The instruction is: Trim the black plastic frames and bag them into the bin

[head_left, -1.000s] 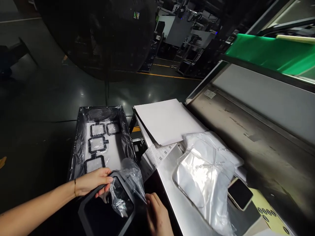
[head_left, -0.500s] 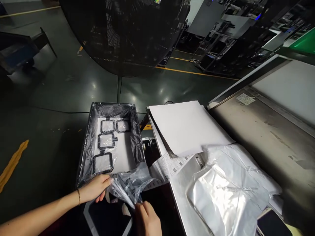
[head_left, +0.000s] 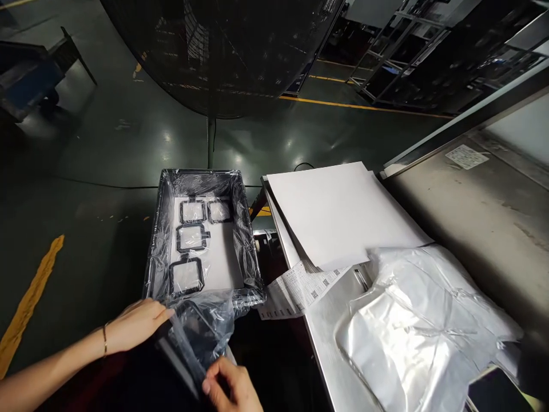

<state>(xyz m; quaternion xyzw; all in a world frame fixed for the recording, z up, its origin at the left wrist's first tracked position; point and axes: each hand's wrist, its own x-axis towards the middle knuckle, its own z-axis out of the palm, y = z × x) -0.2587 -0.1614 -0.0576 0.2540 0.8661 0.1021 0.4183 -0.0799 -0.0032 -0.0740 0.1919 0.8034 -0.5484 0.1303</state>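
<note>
My left hand (head_left: pixel 134 324) grips the upper left edge of a black square frame (head_left: pixel 189 343) wrapped in a clear plastic bag (head_left: pixel 201 329), low in the view in front of the bin. My right hand (head_left: pixel 231 384) pinches the bag's lower right edge, fingers closed on the plastic. Just beyond stands a black plastic-lined bin (head_left: pixel 160 240) with a white sheet on its floor. Several smaller bagged black frames (head_left: pixel 192 238) lie in a column on that sheet.
A steel table (head_left: pixel 330 337) on the right carries a stack of white sheets (head_left: pixel 338 212), printed label strips (head_left: pixel 295 286) and a pile of clear bags (head_left: pixel 412 326). A phone (head_left: pixel 497 395) lies at the lower right. A large black fan (head_left: pixel 223 51) stands behind the bin.
The view has swung left and down. The bagged frame has shifted toward the bin's near edge, my left hand has slid left along it, and my right hand now pinches the bag.
</note>
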